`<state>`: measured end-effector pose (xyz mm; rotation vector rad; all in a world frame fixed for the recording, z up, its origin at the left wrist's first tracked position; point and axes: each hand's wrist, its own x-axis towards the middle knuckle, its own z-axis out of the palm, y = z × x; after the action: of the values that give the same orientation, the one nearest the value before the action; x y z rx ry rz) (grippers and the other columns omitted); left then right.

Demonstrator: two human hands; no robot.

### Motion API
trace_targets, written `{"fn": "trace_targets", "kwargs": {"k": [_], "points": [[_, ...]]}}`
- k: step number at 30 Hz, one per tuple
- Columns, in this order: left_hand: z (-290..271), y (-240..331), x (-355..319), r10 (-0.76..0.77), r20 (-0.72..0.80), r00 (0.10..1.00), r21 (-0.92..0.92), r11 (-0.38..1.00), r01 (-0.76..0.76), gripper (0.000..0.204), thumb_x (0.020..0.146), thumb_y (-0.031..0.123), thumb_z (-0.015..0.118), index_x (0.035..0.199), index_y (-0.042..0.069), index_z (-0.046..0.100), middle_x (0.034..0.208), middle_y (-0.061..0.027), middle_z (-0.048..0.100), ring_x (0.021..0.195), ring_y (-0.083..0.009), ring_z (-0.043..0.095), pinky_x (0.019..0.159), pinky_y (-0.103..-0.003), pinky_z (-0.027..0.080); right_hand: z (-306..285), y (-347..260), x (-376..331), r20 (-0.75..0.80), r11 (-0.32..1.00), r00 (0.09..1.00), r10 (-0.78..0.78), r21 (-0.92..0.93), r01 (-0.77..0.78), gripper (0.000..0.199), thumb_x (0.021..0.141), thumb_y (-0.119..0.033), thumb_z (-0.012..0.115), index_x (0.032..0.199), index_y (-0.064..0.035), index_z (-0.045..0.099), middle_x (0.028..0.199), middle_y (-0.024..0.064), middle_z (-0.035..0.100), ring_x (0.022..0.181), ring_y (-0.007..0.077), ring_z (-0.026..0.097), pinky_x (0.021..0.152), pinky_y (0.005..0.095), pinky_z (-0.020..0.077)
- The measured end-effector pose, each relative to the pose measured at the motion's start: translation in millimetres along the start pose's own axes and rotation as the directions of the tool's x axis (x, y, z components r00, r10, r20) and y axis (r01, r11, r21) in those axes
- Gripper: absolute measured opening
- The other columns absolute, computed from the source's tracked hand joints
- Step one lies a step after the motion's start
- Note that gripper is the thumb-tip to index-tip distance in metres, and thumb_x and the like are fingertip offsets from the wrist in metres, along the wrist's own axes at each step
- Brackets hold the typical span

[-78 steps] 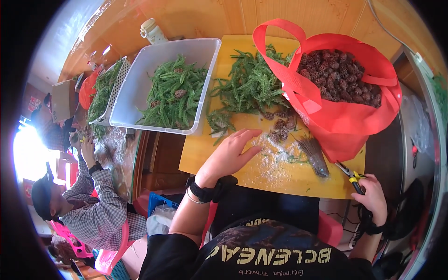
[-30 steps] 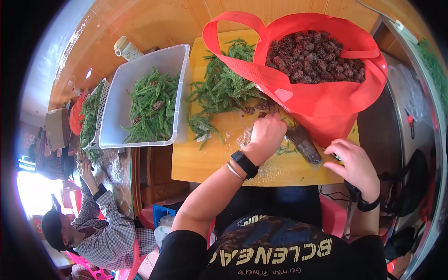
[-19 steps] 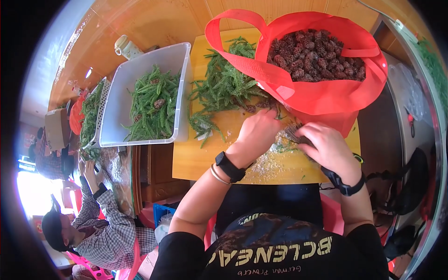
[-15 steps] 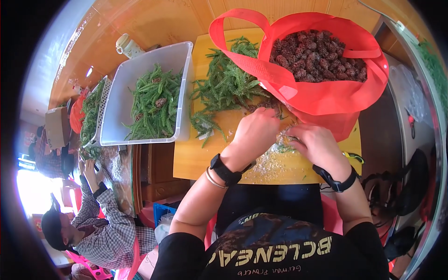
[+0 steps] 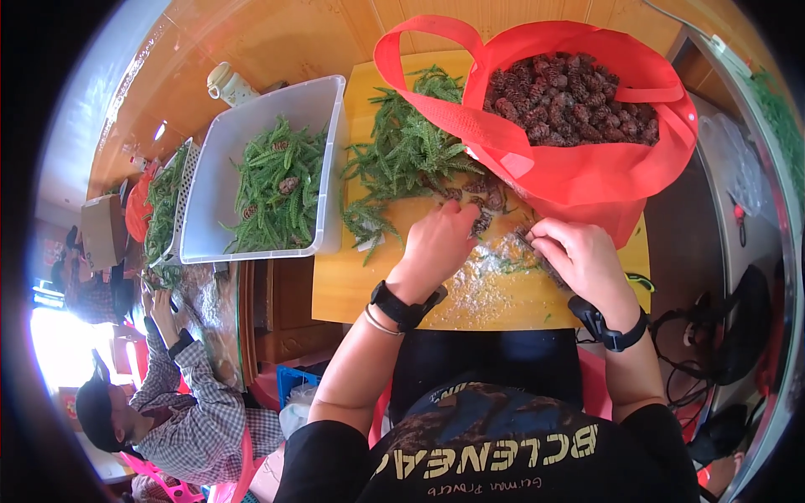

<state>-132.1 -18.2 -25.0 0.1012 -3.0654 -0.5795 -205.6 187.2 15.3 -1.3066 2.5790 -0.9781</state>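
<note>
On the yellow tabletop (image 5: 352, 289), my left hand (image 5: 438, 245) has its fingers bent round a brown pine cone (image 5: 481, 223). A few loose pine cones (image 5: 495, 199) lie just beyond those fingertips. To the right, my right hand (image 5: 580, 258) is closed on another dark pine cone (image 5: 547, 261), partly hidden by the fingers. White flakes (image 5: 482, 277) and small green bits are scattered between and below the hands. Green artificial fir sprigs (image 5: 415, 134) are heaped beyond my left hand. Behind my right hand stands a red bag (image 5: 587, 172) filled with pine cones (image 5: 570, 96).
At the left, a clear plastic bin (image 5: 205, 197) holds fir sprigs with pine cones on them. A yellow-and-black tool (image 5: 641, 281) lies at the table's right edge. Farther left, a person in a checked shirt (image 5: 197, 432) works at another table beside a white basket (image 5: 186, 197).
My hands have moved apart. The left has shifted a little left and nearer, uncovering pine cones; the right has moved slightly right, with a pine cone now showing under its fingers.
</note>
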Motion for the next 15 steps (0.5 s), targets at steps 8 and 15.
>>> {"fn": "trace_targets", "kwargs": {"k": [8, 15], "points": [[13.2, -3.7, 10.6, -0.028, 0.044, 0.999, 0.031, 0.999, 0.026, 0.031, 0.067, 0.019, 0.071, 0.088, 0.004, 0.055, 0.088, -0.0176, 0.057, 0.079, -0.0347, 0.059, 0.067, -0.041, 0.049, -6.1, -5.3, -8.0, 0.005, 0.980, 0.998, 0.068, 0.185, -0.067, 0.009, 0.078, -0.008, 0.062, 0.084, -0.0010, 0.059, 0.070, 0.0089, 0.062, 0.060, 0.0170, 0.061, 0.055, 0.0256, 0.0449], [3.1, -11.1, 2.2, 0.026, -0.086, 0.996, -0.327, 0.943, -0.053, 0.031, 0.061, 0.006, 0.072, 0.086, 0.002, 0.054, 0.084, -0.0118, 0.056, 0.072, -0.0259, 0.059, 0.063, -0.033, 0.047, -3.1, -5.5, -10.5, -0.048, 0.972, 0.998, 0.048, 0.230, -0.036, 0.012, 0.078, -0.005, 0.062, 0.088, 0.0001, 0.059, 0.071, 0.0099, 0.063, 0.060, 0.0149, 0.061, 0.055, 0.0239, 0.0453]]}}
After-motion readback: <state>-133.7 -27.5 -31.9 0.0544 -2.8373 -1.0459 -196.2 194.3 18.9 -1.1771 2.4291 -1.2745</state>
